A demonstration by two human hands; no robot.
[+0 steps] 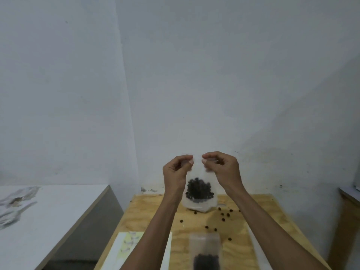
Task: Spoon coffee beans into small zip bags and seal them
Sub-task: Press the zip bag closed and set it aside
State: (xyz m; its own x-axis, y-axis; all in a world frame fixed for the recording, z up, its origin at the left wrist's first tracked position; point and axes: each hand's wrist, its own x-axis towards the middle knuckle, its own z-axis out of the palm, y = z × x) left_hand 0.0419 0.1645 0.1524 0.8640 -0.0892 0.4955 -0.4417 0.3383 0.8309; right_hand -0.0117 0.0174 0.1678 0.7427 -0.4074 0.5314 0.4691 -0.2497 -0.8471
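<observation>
A person holds a small clear zip bag (pixel 198 191) up in front of a pale wall, above the far end of a plywood bench (pixel 233 240). The left hand (pixel 175 170) and right hand (pixel 222 168) each pinch the bag's top edge between thumb and curled fingers, close together but not touching, with a short stretch of the strip showing between them. A dark clump of coffee beans (pixel 198 190) sits in the lower half of the bag.

The step in hand appears to be sealing. To do it well, the two sides of the strip should be lined up first, then pressed shut from one end to the other, with the bag kept upright so no beans reach the closure. The blur hides whether the strip is already closed.

The bag hangs with its long axis vertical, mouth up, bottom down and slightly bulged, its flat face toward the camera.

Loose beans (pixel 224 215) lie scattered on the bench below. Nearer the camera lies a second bag (pixel 205 250) holding beans, beside a pale sheet (pixel 128 248) at the left.
</observation>
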